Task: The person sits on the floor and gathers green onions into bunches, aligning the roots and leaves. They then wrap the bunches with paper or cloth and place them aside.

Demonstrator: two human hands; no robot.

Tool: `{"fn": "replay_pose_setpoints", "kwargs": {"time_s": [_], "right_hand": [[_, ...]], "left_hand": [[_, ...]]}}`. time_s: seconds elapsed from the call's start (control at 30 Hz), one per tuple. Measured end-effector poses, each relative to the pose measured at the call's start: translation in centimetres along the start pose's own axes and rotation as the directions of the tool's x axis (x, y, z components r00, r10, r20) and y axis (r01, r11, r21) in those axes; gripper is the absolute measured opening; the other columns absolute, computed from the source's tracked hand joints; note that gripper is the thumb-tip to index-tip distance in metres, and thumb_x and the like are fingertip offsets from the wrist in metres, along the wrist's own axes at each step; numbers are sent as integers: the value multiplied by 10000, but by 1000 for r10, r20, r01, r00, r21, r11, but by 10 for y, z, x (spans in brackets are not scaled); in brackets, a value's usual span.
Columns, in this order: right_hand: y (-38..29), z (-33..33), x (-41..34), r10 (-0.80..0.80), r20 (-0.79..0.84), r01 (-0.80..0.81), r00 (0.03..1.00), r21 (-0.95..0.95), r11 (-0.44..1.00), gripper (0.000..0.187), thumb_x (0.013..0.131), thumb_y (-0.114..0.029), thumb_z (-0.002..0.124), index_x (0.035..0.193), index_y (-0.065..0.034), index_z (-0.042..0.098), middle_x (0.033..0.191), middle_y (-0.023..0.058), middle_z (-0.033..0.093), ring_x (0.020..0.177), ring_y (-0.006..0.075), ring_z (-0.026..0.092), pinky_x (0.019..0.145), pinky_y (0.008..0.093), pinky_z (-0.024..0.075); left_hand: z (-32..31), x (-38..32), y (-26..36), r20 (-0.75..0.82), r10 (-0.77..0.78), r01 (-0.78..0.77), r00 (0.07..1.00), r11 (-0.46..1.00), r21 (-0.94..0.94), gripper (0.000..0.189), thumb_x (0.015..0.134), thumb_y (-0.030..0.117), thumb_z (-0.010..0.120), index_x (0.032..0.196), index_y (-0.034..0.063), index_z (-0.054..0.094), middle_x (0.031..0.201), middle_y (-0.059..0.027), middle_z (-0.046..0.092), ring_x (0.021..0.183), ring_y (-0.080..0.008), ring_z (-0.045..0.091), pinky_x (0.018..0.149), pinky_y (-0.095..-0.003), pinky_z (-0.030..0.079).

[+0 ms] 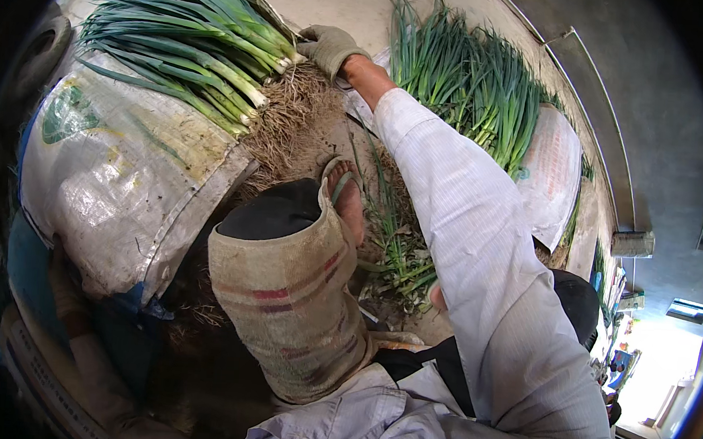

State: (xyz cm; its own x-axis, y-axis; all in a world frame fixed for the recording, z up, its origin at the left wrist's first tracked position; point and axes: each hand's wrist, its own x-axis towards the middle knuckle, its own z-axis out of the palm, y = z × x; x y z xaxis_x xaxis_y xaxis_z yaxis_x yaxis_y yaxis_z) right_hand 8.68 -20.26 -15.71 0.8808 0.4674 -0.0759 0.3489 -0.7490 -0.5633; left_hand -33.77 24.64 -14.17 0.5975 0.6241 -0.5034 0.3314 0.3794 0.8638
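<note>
My right hand (330, 48), in a grey-brown work glove, reaches to the far edge of a pale woven plastic sack (267, 3), its fingers curled on that edge beside the roots. Green onions (204, 53) with white stems lie there in a heap, leaves to the left and tangled roots (295, 110) toward me. Another white woven sack (125, 163), soiled and bulging, stands nearer on the left. In deep shadow, my left hand (64, 277) is at this sack's lower edge; its grip is unclear.
More green onions (462, 81) stand on the right beside a white printed sack (547, 171). Loose leaves and trimmings (406, 268) litter the floor by my sandalled foot (346, 201). Sacking (280, 299) wraps my knee. A tyre (45, 50) sits far left.
</note>
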Motion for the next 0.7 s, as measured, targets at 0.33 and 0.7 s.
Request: {"fn": "replay_pose_setpoints", "kwargs": {"time_s": [0.33,0.7], "right_hand": [[-3,-8,-6,-84,182,99,980,-73,992,492,831,-393,673,1229,-105,658,1153,137,688,1024,296,662,922,366,494],[-2,-15,22,-4,237,13,971,-35,999,447,835,-413,625,1095,-60,709,1002,196,706,880,311,685,821,393,513]], "left_hand": [[25,-41,9,35,54,-54,998,998,11,701,935,477,605,1379,-41,444,1298,-123,554,1161,-245,534,988,-352,427],[-15,-3,1,-141,104,-88,985,989,117,842,832,534,708,1384,-47,451,1344,-160,537,1173,-282,530,994,-401,426]]}}
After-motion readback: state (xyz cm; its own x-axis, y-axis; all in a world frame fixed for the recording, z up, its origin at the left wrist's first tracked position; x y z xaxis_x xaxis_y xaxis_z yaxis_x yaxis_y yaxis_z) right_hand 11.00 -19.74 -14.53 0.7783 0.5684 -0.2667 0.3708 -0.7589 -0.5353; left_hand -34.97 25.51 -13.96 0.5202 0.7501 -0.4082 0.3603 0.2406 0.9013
